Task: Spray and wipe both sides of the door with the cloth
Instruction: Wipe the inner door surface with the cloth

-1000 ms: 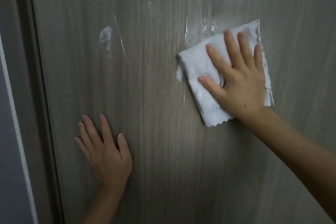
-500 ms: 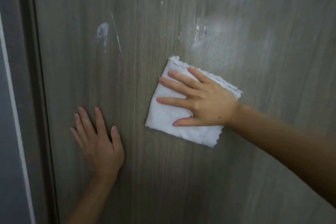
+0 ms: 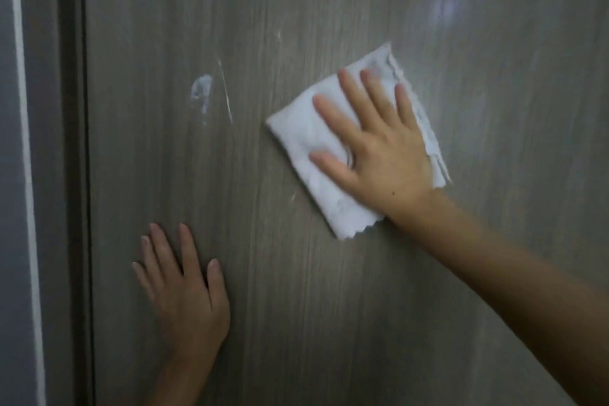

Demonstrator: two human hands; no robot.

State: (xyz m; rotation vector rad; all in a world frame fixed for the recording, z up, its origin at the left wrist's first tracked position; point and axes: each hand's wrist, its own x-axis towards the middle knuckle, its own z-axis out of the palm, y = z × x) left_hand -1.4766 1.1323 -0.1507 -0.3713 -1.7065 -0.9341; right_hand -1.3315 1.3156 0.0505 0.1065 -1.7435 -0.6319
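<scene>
Head view: you're mid-wipe, right hand (image 3: 379,155) spread flat pressing the cloth (image 3: 296,138) on the door (image 3: 461,306); left hand (image 3: 184,287) flat, bracing. Next, likely sweep left over the white smear (image 3: 201,92).

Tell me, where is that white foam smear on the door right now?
In the head view, the foam smear sits upper left on the door, left of the cloth and above the left hand.

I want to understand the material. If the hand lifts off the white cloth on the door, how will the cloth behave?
The cloth is probably soft and floppy: it lies folded in thin layers with frilled edges. It likely would slide or drop, since only the flat right hand presses it to the upright door. It seems light.
</scene>
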